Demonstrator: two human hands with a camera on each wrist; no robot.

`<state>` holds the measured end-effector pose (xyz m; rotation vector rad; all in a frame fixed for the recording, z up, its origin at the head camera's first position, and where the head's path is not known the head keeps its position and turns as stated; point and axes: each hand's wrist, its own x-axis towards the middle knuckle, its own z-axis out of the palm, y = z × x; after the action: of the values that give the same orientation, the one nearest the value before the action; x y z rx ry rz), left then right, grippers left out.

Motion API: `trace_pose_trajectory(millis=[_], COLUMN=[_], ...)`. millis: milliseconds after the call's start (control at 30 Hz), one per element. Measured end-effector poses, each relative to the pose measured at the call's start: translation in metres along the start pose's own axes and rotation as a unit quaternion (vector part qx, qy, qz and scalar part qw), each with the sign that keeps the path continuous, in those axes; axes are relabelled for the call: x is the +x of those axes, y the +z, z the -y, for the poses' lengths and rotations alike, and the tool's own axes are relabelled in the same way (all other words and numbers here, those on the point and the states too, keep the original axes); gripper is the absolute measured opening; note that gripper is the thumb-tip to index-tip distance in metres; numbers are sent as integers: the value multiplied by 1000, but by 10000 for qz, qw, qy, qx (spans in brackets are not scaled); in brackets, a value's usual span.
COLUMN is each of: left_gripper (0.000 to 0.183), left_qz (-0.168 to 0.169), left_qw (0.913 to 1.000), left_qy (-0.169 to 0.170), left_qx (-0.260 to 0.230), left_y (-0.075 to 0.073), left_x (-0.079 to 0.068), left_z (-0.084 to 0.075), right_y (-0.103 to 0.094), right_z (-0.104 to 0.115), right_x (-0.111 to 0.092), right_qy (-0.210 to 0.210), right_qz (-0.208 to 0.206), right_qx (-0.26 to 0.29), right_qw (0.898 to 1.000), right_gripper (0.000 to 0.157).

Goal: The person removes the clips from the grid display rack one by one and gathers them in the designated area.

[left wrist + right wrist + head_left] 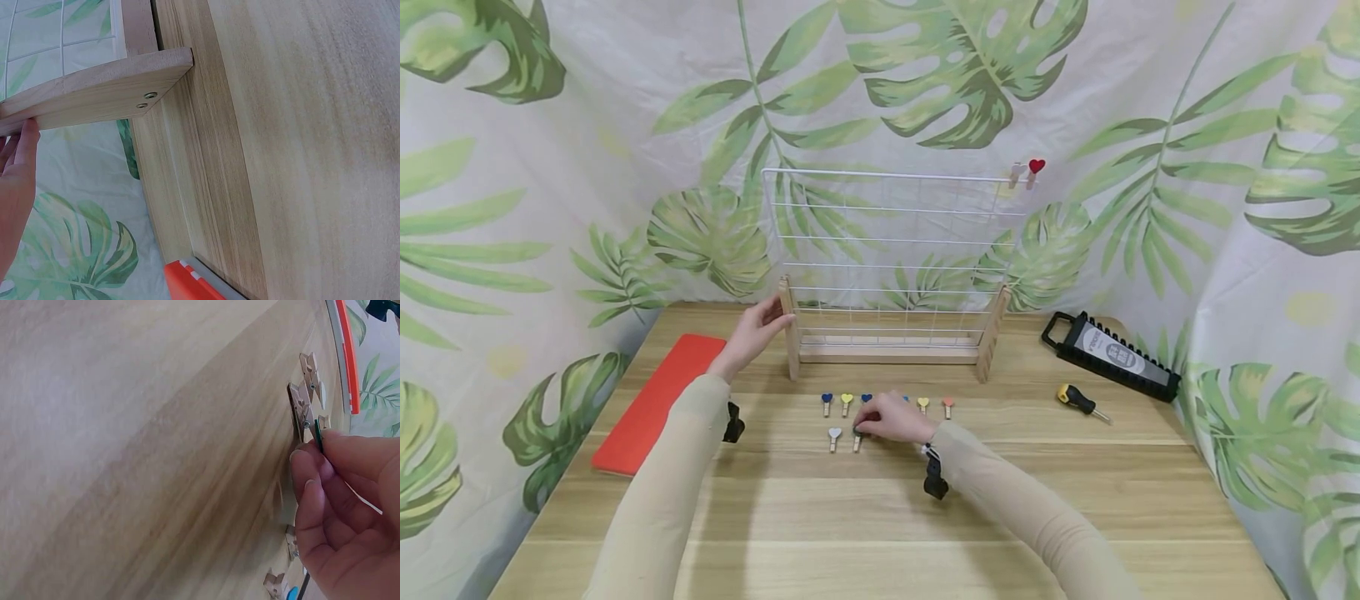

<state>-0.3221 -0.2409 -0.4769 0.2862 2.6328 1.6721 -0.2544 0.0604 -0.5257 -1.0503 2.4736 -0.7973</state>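
My left hand [751,337] holds the left wooden post [789,329] of a white wire grid rack [895,267], thumb in front. In the left wrist view, fingers [26,147] touch the wood's side. My right hand [897,418] pinches the green heart of a small wooden clothespin [301,403] low at the table. Beside it lies a white-heart clothespin [833,439]. Behind is a row of heart clothespins, including dark blue [827,404], yellow [847,404] and orange [947,407]; the hand hides part of the row. A red-heart clothespin [1036,169] and a pale one [1017,172] clip the grid's top right corner.
A red flat case or folder [658,404] lies at the left of the wooden table [820,533]. To the right are a yellow and black screwdriver [1082,402] and a black tool holder [1112,354]. A leaf-print curtain [925,75] hangs behind.
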Motion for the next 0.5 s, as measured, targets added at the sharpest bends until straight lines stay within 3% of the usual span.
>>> trace_pose_trajectory(millis=[500], left_gripper=[67], left_qz=[35], left_qw=[9999], left_qy=[-105], left_qx=[-57], left_y=[1], left_x=[-2], left_z=[-3], right_y=[0], right_z=[-2], right_x=[-3], right_qy=[-240], right_qz=[-133], right_qx=[-246], right_qw=[9993], right_gripper=[11])
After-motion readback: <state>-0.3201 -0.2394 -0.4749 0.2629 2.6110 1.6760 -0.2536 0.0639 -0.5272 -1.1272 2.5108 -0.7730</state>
